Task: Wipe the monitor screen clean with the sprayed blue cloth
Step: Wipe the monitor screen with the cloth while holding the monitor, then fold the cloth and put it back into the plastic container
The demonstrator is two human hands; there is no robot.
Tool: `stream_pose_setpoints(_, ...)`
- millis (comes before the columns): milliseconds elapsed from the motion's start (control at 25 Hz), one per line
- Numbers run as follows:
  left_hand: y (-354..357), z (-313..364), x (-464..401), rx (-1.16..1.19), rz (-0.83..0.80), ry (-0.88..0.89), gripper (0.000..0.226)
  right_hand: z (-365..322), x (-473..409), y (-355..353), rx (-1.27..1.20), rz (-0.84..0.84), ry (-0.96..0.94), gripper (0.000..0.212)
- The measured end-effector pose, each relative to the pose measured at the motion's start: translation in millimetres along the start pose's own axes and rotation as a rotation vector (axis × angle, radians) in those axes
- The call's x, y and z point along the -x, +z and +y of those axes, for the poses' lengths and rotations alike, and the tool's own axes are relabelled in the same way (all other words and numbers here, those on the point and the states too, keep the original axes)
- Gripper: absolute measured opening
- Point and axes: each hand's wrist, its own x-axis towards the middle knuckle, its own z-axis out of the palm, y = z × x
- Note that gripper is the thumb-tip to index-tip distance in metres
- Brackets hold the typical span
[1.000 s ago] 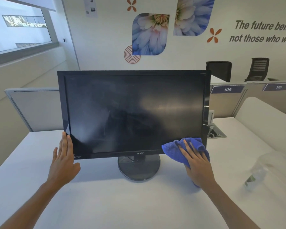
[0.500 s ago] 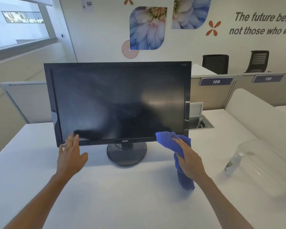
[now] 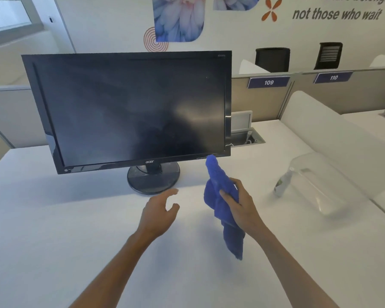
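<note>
Right hand [image 3: 240, 205] grips bunched blue cloth [image 3: 220, 196] in front of monitor [image 3: 129, 110], cloth tip at lower right bezel; left hand [image 3: 159, 212] empty, fingers loosely curled above desk [image 3: 53, 218]

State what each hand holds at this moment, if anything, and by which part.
The right hand grips the blue cloth around its bunched middle, one end pointing up towards the monitor, the other hanging down. The left hand holds nothing.

Both bare forearms reach forward over the middle of the white desk. Left hand [image 3: 159, 213] hovers with fingers loosely curled, holding nothing. Right hand [image 3: 239, 204] grips a bunched blue terry cloth [image 3: 220, 194], thumb probably tucked underneath.
</note>
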Motion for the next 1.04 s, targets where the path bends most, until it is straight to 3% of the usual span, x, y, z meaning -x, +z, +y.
stream_pose_setpoints(200, 14.9, 47.5, -18.2, 0.205, -0.109, 0.130, 0.046, -20.5, 10.1, -6.6, -0.147, -0.017, 0.194, 0.020)
stream_pose_setpoints(400, 16.6, 87.5, -36.8, 0.538, -0.264, 0.222, 0.030, -36.8, 16.1, -11.8, -0.351, -0.029, 0.237, 0.024)
stream_pose_setpoints(520, 19.6, 103.4, -50.3, 0.662, -0.343, 0.166, 0.031, -35.1, 12.4, -24.7, -0.447, -0.046, 0.319, 0.027)
stream_pose_setpoints(680, 34.3, 119.4, -65.4, 0.670, -0.385, 0.089, 0.016, -18.6, -2.1, -46.7, -0.500, -0.080, 0.382, 0.035)
stream_pose_setpoints(880, 82.4, 121.3, -80.4, 0.514, -0.288, -0.019, 0.023, 18.4, -12.3, -64.2, -0.196, -0.002, 0.432, 0.035)
stream_pose_setpoints(1040, 119.0, 119.6, -84.6, 0.420, -0.228, -0.139, 0.019, 47.3, -5.7, -79.3, 0.263, -0.001, 0.203, 0.077)
